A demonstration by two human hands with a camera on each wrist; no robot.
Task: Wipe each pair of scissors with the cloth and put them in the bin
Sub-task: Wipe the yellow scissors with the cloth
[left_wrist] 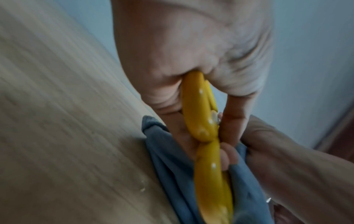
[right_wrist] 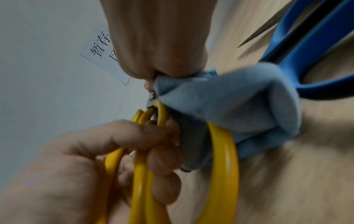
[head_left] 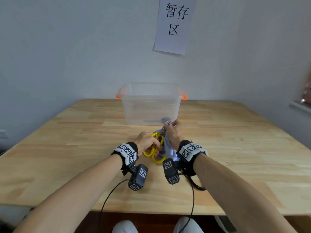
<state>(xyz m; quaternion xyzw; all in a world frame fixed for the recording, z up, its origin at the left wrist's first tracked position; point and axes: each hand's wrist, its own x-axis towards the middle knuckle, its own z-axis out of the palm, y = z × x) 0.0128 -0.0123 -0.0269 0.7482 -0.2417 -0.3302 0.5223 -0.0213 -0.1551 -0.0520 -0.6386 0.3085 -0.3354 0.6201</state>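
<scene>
Left hand [head_left: 146,143] grips yellow scissors [head_left: 155,151]; right hand [head_left: 173,132] pinches cloth [head_left: 168,148]; sign [head_left: 175,24] reads 暂存区

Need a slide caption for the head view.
Left hand holds yellow scissors while right hand wipes the blades with blue cloth.

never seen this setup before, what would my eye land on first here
Most striking are the yellow scissors at the near middle of the wooden table: the left hand grips their handles while the right hand pinches a blue cloth around the blades. Behind them stands a clear bin with orange handles, something dark lying at its bottom. On the wall above hangs a paper sign.
</scene>
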